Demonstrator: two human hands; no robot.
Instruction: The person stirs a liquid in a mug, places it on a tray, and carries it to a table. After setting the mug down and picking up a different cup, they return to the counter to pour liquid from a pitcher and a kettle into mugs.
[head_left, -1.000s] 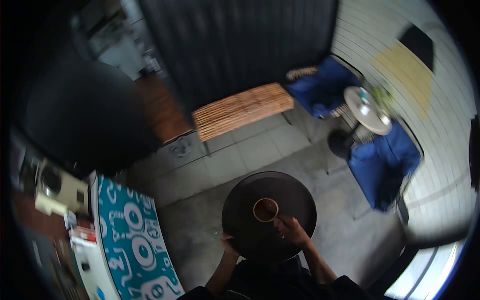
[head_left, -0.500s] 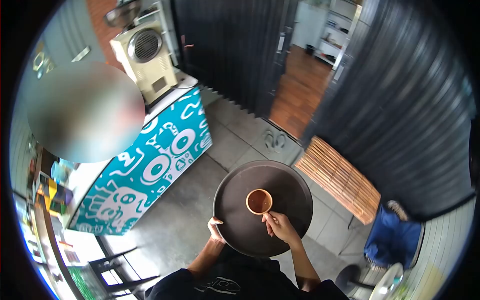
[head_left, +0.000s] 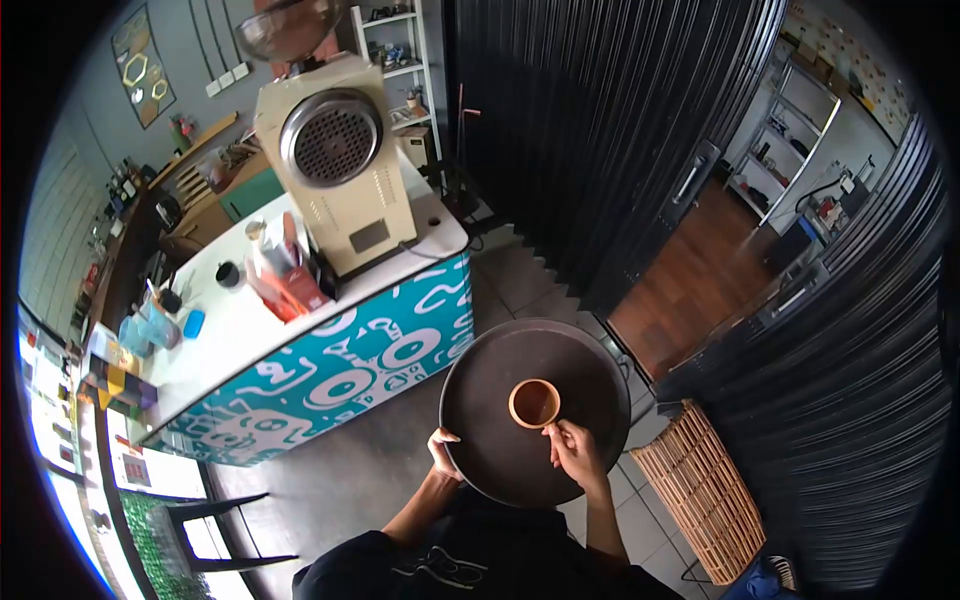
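A round dark brown serving tray (head_left: 490, 450) is held level in front of my body. My left hand (head_left: 443, 453) grips its left rim, thumb on top and the other fingers underneath. On the tray, near its middle, is an orange-brown cup (head_left: 534, 404) with a pale rim, seen from above. The inside of the cup looks reddish brown. My right hand (head_left: 577, 456) reaches over the tray from the right, its fingers pinched on the cup's handle, which they mostly hide.
Ahead on the left stands a counter (head_left: 330, 385) with a teal patterned front. On it are a large cream grinder (head_left: 345, 160) and a red packet (head_left: 292, 292). Black folding doors (head_left: 580, 130) flank a doorway. A woven bench (head_left: 700, 490) is at right, a black chair (head_left: 220, 530) at lower left.
My view has swung and come closer to the counter, whose grinder now looks larger. Both hands keep their hold on the tray and cup. The slippers by the doorway are out of sight.
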